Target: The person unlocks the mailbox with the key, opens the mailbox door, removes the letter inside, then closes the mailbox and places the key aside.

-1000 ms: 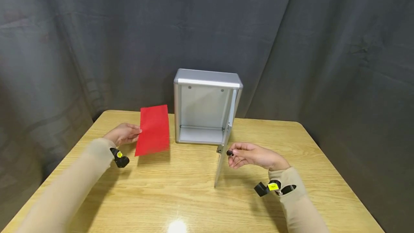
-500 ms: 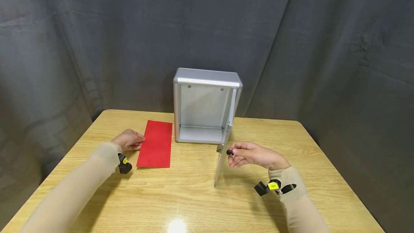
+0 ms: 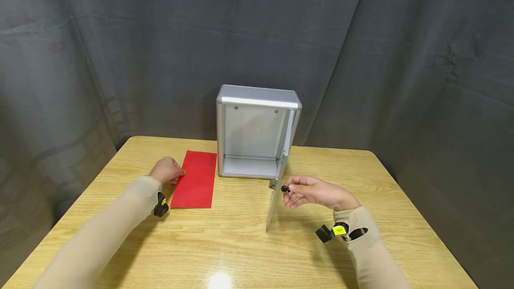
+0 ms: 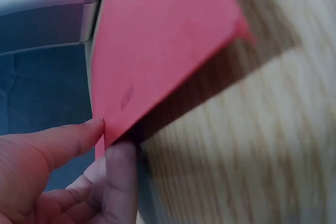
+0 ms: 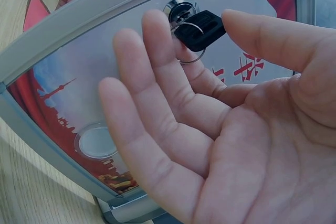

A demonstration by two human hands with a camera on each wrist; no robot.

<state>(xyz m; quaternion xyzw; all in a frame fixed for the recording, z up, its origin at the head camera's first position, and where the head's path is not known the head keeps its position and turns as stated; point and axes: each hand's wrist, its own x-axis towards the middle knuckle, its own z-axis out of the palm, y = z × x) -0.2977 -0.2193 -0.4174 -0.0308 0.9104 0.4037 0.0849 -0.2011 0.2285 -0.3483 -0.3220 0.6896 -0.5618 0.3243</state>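
My left hand (image 3: 166, 171) pinches the left edge of a red envelope (image 3: 196, 179), thumb on top and fingers beneath, as the left wrist view shows. The envelope lies low over the table, just left of a silver metal box (image 3: 259, 95). The box stands upright with its door (image 3: 275, 206) swung open toward me on the right side. My right hand (image 3: 317, 192) pinches a black-headed key (image 5: 202, 31) that sits in the round lock (image 5: 181, 7) on the door's outer face. A metal ring (image 5: 195, 60) hangs from the key. The other right fingers are loosely bent.
The wooden table (image 3: 237, 244) spreads in front of the box. A dark grey curtain (image 3: 257, 26) hangs close behind it. The door juts out between my two hands. Its outer face carries a printed red and white picture and a round clear disc (image 5: 98, 141).
My left hand has brought the red envelope down from a raised tilt to nearly flat by the table, shifting it slightly right toward the box. The right hand and the door have stayed put.
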